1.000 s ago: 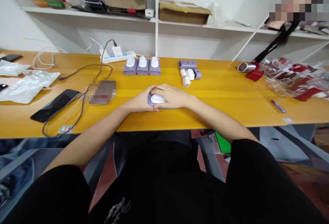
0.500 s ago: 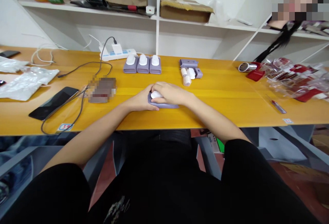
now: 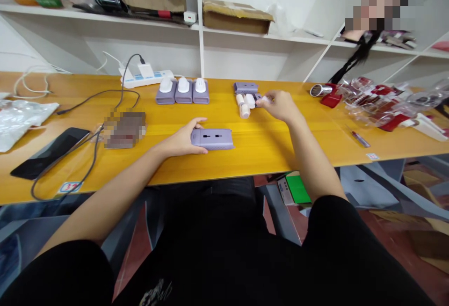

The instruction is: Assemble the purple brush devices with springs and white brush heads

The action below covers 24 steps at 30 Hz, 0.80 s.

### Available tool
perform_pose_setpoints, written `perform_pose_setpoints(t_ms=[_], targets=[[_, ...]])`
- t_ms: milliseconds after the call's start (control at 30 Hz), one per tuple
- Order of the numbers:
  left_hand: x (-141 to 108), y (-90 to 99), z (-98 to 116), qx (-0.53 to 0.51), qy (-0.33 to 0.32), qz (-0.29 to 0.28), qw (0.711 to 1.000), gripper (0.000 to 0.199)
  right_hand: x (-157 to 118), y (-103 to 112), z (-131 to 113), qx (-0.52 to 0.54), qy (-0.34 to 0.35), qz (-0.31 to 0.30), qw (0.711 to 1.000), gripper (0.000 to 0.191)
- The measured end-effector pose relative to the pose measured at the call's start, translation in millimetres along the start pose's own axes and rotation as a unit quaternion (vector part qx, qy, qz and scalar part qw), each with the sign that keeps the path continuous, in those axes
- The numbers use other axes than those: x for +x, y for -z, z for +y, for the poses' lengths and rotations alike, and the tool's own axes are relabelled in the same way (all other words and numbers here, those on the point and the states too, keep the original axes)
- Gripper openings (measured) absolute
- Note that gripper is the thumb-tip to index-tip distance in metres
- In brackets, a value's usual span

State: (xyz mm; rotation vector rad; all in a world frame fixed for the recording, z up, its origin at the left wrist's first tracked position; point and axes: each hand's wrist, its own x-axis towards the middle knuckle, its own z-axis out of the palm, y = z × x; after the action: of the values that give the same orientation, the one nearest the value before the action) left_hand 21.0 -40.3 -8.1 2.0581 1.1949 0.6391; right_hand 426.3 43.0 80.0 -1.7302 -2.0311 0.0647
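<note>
My left hand (image 3: 185,138) grips the left end of a purple case (image 3: 217,139) with two black plug-shaped marks on its face. The case lies lengthwise on the table, thumb at its near side and fingers at its far side. My right hand (image 3: 280,104) is farther back, fingers pinched at the right end of a small purple piece (image 3: 257,96). Something pale shows between those fingertips, too small to make out. White and pale pink small parts (image 3: 244,109) lie just left of them. Behind these rests another purple case (image 3: 245,87).
Three purple blocks with white tops (image 3: 182,91) stand in a row near a power strip (image 3: 149,79). A phone (image 3: 51,151), cables and a blurred-out item (image 3: 125,129) lie left. Red and clear plastic pieces (image 3: 380,100) sit right, a person beyond.
My right hand has left the purple case and reached to the small parts at the back right. The white ribbed piece no longer shows on the case. My view has shifted right.
</note>
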Motion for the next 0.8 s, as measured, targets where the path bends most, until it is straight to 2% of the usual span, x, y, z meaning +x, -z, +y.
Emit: perform_pose_setpoints(t_ms=[100, 200, 267, 400, 500, 600, 800], targets=[[0, -0.1, -2, 0.005, -0.003, -0.004, 1.000, 0.127, -1, -31, 20, -0.030, -0.092, -0.034, 0.995, 0.044], [0, -0.4, -3, 0.005, -0.004, -0.009, 1.000, 0.127, -1, -60, 16, -0.043, -0.122, -0.036, 0.991, 0.048], [-1, -0.5, -2, 0.006, -0.001, -0.014, 1.000, 0.126, -1, -68, 7, -0.042, -0.126, -0.029, 0.991, 0.050], [-1, -0.6, 1, 0.006, 0.007, -0.013, 1.000, 0.127, -5, -57, 3, -0.002, -0.110, -0.050, 0.993, 0.049], [-2, -0.8, 2, 0.004, 0.007, -0.013, 1.000, 0.125, -13, -37, 16, 0.039, -0.089, -0.112, 0.989, 0.052], [-2, -1.0, 2, 0.003, 0.002, -0.013, 1.000, 0.123, -22, -26, 29, 0.078, -0.078, -0.161, 0.981, 0.065], [-1, -1.3, -1, 0.002, -0.004, -0.011, 1.000, 0.124, -24, -39, 28, 0.063, -0.065, -0.135, 0.987, 0.058]])
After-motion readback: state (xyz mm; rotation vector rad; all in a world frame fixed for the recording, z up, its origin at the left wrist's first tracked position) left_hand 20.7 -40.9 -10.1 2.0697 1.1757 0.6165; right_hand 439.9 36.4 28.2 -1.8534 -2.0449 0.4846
